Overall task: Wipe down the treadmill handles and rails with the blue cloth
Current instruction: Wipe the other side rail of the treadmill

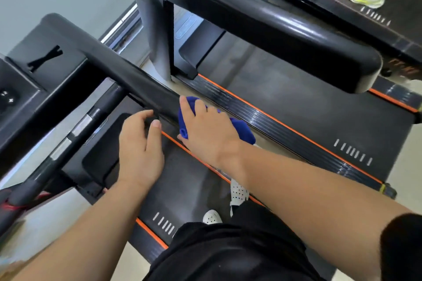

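Side-by-side treadmills (pixel 296 89) fill the gym as your right hand (pixel 205 128) clasps the blue cloth (pixel 243 131) over the end of the rail (pixel 127 75) at centre frame, left hand (pixel 139 143) loose and empty beside it; next, probably, a firm wipe back up toward upper left.

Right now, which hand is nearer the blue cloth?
Right. The right hand lies on the blue cloth, fingers curled over it at the end of the handrail. The left hand is beside the handrail, apart from the cloth, holding nothing.
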